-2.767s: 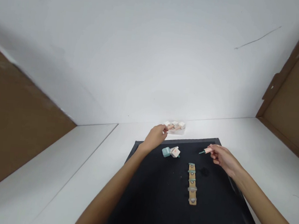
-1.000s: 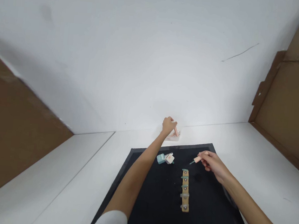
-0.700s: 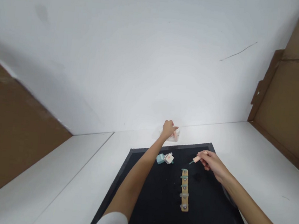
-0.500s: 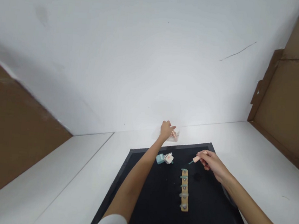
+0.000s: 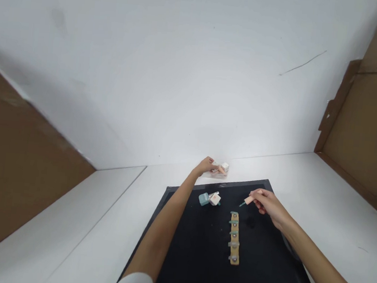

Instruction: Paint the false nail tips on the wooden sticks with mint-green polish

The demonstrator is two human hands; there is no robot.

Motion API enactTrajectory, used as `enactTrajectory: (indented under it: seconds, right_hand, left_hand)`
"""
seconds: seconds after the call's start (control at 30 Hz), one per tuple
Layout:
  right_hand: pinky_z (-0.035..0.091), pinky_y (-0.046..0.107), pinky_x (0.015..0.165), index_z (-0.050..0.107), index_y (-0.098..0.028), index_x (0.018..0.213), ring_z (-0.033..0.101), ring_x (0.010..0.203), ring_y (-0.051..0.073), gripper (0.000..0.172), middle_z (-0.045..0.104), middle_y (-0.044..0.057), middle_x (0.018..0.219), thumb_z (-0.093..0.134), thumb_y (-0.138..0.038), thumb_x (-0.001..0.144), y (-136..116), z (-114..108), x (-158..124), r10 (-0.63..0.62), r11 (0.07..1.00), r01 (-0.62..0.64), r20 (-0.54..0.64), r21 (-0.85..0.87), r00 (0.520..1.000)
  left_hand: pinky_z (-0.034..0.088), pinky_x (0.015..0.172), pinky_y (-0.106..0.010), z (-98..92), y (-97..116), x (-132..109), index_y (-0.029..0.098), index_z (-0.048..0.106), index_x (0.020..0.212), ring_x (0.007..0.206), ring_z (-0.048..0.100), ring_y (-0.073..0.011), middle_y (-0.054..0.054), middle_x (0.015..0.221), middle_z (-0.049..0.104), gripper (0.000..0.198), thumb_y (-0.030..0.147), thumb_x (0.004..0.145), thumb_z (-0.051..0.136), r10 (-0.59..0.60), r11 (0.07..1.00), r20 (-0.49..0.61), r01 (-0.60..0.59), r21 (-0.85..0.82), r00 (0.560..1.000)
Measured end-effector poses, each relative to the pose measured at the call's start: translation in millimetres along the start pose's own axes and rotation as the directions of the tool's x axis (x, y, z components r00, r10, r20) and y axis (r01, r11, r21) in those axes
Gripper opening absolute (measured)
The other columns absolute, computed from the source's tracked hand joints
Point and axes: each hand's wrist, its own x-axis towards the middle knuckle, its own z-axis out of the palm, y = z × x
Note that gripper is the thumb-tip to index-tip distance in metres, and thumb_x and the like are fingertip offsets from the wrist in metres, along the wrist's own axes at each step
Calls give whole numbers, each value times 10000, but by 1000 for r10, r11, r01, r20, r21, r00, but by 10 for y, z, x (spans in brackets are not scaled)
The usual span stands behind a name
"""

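Note:
My right hand [image 5: 262, 201] pinches the pink handle of a nail polish brush [image 5: 248, 200], its bristle end coated in teal and pointing down to the left. Below the brush tip lies a wooden strip [image 5: 234, 239] bearing several false nails on small round metal mounts, some teal and some pale. At the back, my left hand [image 5: 206, 166] is at a clear tray [image 5: 216, 176] with small white and peach items in it. Its fingers are closed together there; what they grip is partly hidden. A teal bottle [image 5: 204, 199] and a white bottle [image 5: 215, 199] lie on the black mat between the hands.
The black mat [image 5: 197, 253] covers the middle of the white table [image 5: 107, 222]. Behind it rises a white wall [image 5: 181, 78]. Brown cardboard panels stand at the left [image 5: 22, 165] and right [image 5: 369, 132].
My left hand has shifted slightly left and down at the clear tray, showing more of the items in it. My right hand keeps the brush in nearly the same place. The view has shifted slightly.

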Motion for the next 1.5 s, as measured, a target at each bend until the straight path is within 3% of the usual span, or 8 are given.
enactTrajectory:
  seconds: [0.47, 0.7, 0.83, 1.17, 1.37, 1.5]
  right_hand:
    - [211, 190, 373, 578, -156, 594, 343, 439, 64, 200, 390, -60, 484, 629, -344, 635, -5, -1, 5, -11, 1000, 11, -8, -3, 1000]
    - [218, 193, 368, 587, -155, 595, 346, 432, 64, 195, 409, -56, 488, 630, -339, 644, 18, -15, 35, -11, 1000, 11, 0, -5, 1000]
    - [219, 194, 372, 600, -154, 593, 348, 437, 66, 198, 405, -54, 490, 629, -342, 649, 15, -22, 39, -10, 1000, 10, 3, -7, 1000]
    - [217, 195, 378, 597, -154, 605, 343, 448, 69, 183, 397, -55, 496, 622, -324, 667, 42, -24, 54, -7, 1000, 7, 11, -12, 1000]
    - [215, 195, 376, 588, -152, 615, 344, 445, 68, 185, 403, -55, 498, 616, -329, 664, 21, -25, 40, -12, 1000, 12, 13, -9, 1000]
    - [216, 196, 378, 573, -153, 603, 345, 442, 67, 192, 400, -58, 493, 616, -333, 657, 17, -41, 48, -13, 1000, 13, 12, -5, 1000]
  left_hand:
    - [494, 800, -409, 70, 160, -26, 156, 513, 1144, 961, 569, -199, -87, 1141, 552, 335, 320, 853, 514, 143, 921, 52, -152, 359, 988]
    - [489, 810, -410, 52, 232, -61, 167, 509, 1154, 981, 562, -204, -88, 1162, 541, 336, 318, 853, 515, 154, 846, -8, -128, 518, 988]
    - [489, 811, -410, 24, 182, -39, 166, 514, 1148, 981, 562, -204, -87, 1157, 544, 333, 318, 852, 517, 115, 819, 25, -109, 563, 993]
    - [491, 807, -409, -108, 194, 79, 163, 518, 1141, 968, 566, -198, -87, 1150, 549, 325, 319, 856, 509, 67, 855, 181, -150, 496, 981]
    - [499, 790, -401, -164, 250, -9, 160, 517, 1141, 950, 572, -193, -86, 1138, 554, 325, 320, 858, 506, 55, 911, 184, -125, 393, 981]
    - [490, 803, -366, -282, 360, -154, 155, 525, 1109, 945, 567, -190, -89, 1108, 561, 314, 235, 809, 568, 133, 932, 102, -159, 326, 986]
